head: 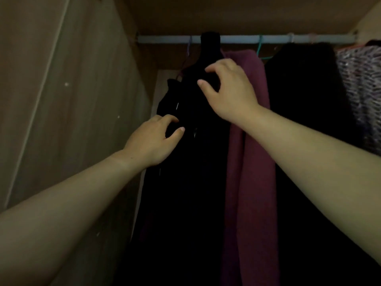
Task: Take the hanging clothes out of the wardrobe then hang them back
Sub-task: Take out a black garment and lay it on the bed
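Note:
A black garment (pixel 185 172) hangs from the pale rail (pixel 237 39) at the wardrobe's left end, its neck reaching up over the rail. My left hand (pixel 152 141) pinches a fold of its left edge between thumb and fingers. My right hand (pixel 228 89) is higher up, at the garment's shoulder, with fingers spread and bent and the fingertips touching the cloth. A maroon garment (pixel 249 162) hangs right beside it, partly behind my right wrist.
The wardrobe's wooden side wall (pixel 72 100) stands close on the left. Further right on the rail hang another dark garment (pixel 305 96) on a teal hanger (pixel 260 48) and a patterned grey-white one (pixel 362 89). The wardrobe's top panel (pixel 237 13) sits low over the rail.

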The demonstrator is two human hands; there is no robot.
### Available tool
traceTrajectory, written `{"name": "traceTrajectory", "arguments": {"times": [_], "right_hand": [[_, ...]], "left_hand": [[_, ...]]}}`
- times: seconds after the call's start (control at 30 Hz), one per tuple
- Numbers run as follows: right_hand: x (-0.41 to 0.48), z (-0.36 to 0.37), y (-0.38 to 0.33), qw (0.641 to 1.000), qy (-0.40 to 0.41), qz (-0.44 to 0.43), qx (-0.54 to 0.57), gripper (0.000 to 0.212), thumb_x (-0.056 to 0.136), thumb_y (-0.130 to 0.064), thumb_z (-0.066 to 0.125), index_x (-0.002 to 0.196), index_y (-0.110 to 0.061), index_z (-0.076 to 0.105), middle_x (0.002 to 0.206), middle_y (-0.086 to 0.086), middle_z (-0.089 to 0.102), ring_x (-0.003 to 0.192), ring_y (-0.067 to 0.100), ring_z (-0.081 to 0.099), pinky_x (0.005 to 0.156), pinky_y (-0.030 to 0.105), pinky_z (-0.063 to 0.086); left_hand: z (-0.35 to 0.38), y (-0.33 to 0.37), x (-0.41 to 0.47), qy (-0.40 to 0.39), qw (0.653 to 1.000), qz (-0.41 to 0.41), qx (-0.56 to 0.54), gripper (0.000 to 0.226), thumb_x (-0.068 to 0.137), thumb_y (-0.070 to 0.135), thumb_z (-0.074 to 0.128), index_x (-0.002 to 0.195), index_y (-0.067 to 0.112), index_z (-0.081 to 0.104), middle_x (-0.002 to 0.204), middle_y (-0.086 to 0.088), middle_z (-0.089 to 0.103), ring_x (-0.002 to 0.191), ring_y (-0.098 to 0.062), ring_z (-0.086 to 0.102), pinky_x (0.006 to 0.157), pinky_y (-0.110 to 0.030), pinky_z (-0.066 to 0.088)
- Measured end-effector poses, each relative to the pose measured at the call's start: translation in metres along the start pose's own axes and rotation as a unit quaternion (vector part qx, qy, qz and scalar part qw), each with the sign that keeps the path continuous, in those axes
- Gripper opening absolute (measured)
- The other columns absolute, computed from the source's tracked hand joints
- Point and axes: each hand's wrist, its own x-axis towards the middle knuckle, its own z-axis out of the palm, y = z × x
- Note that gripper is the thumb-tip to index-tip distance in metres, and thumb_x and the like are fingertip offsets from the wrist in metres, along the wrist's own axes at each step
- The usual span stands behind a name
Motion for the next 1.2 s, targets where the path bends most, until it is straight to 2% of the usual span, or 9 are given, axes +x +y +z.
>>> {"name": "traceTrajectory", "arguments": {"times": [0.1,0.2,0.33,0.47,0.67,0.77,0.93,1.03,1.2], "right_hand": [[0.042,0.015,0.017,0.997,0.013,-0.003,-0.071,0.048,0.094,-0.04,0.048,0.133,-0.013,0.048,0.142,0.005,0.041,0.132,0.021,0.032,0.105,0.029,0.027],[0.072,0.022,0.035,0.992,-0.013,-0.004,-0.128,0.055,0.095,-0.04,0.047,0.142,-0.013,0.036,0.153,0.007,0.024,0.141,0.022,0.019,0.112,0.032,0.017],[0.083,0.03,0.059,0.981,-0.007,0.009,-0.192,0.064,0.094,-0.039,0.051,0.146,-0.012,0.026,0.154,0.007,0.021,0.14,0.023,0.02,0.112,0.033,0.019],[0.097,0.032,0.078,0.962,-0.009,0.054,-0.266,0.063,0.092,-0.044,0.051,0.143,-0.013,0.032,0.14,0.008,0.033,0.127,0.028,0.033,0.103,0.042,0.032],[0.15,0.041,0.078,0.937,-0.08,0.058,-0.336,0.04,0.094,-0.039,0.05,0.122,-0.01,0.053,0.119,0.011,0.043,0.102,0.03,0.05,0.077,0.035,0.04],[0.167,0.044,0.08,0.922,-0.12,0.058,-0.363,0.037,0.093,-0.037,0.053,0.115,-0.008,0.054,0.116,0.014,0.05,0.101,0.029,0.05,0.077,0.032,0.038],[0.175,0.058,0.083,0.943,-0.152,0.061,-0.288,0.029,0.092,-0.033,0.056,0.113,-0.013,0.06,0.11,0.007,0.061,0.099,0.024,0.056,0.078,0.032,0.044],[0.179,0.069,0.087,0.958,-0.121,0.061,-0.251,0.024,0.091,-0.03,0.059,0.106,-0.013,0.066,0.103,0.007,0.065,0.097,0.024,0.058,0.081,0.033,0.048],[0.182,0.078,0.095,0.975,-0.071,0.091,-0.189,0.019,0.088,-0.028,0.064,0.102,-0.019,0.071,0.101,0.001,0.067,0.09,0.016,0.058,0.079,0.027,0.046]], "left_hand": [[0.018,-0.027,0.039,0.023,0.999,0.02,-0.017,0.052,0.093,0.053,0.039,0.134,0.021,0.045,0.129,-0.007,0.049,0.119,-0.025,0.048,0.094,-0.037,0.042],[0.036,-0.049,0.086,0.056,0.997,0.032,-0.051,0.049,0.095,0.047,0.04,0.137,0.023,0.042,0.136,-0.008,0.044,0.124,-0.026,0.044,0.099,-0.04,0.039],[0.053,-0.061,0.148,0.118,0.982,0.044,-0.138,0.049,0.095,0.046,0.04,0.14,0.027,0.037,0.144,-0.004,0.037,0.132,-0.025,0.035,0.108,-0.041,0.032],[0.068,-0.063,0.196,0.133,0.976,0.062,-0.16,0.05,0.095,0.047,0.04,0.141,0.029,0.036,0.146,-0.001,0.034,0.135,-0.023,0.03,0.108,-0.035,0.027],[0.089,-0.068,0.225,0.13,0.974,0.062,-0.175,0.054,0.093,0.05,0.042,0.141,0.028,0.035,0.144,-0.001,0.032,0.132,-0.024,0.033,0.105,-0.038,0.035],[0.095,-0.07,0.226,0.136,0.974,0.068,-0.168,0.055,0.092,0.05,0.041,0.142,0.028,0.035,0.145,-0.001,0.031,0.132,-0.024,0.033,0.105,-0.036,0.034],[0.1,-0.079,0.225,0.113,0.978,0.067,-0.164,0.054,0.094,0.05,0.039,0.144,0.034,0.03,0.15,0.003,0.022,0.137,-0.021,0.024,0.108,-0.033,0.027],[0.1,-0.085,0.225,0.124,0.975,0.078,-0.167,0.053,0.093,0.05,0.039,0.143,0.035,0.031,0.15,0.005,0.022,0.138,-0.017,0.023,0.107,-0.03,0.024],[0.098,-0.099,0.223,0.134,0.973,0.102,-0.159,0.052,0.093,0.054,0.039,0.142,0.04,0.03,0.149,0.011,0.022,0.138,-0.012,0.021,0.109,-0.029,0.023]]}}
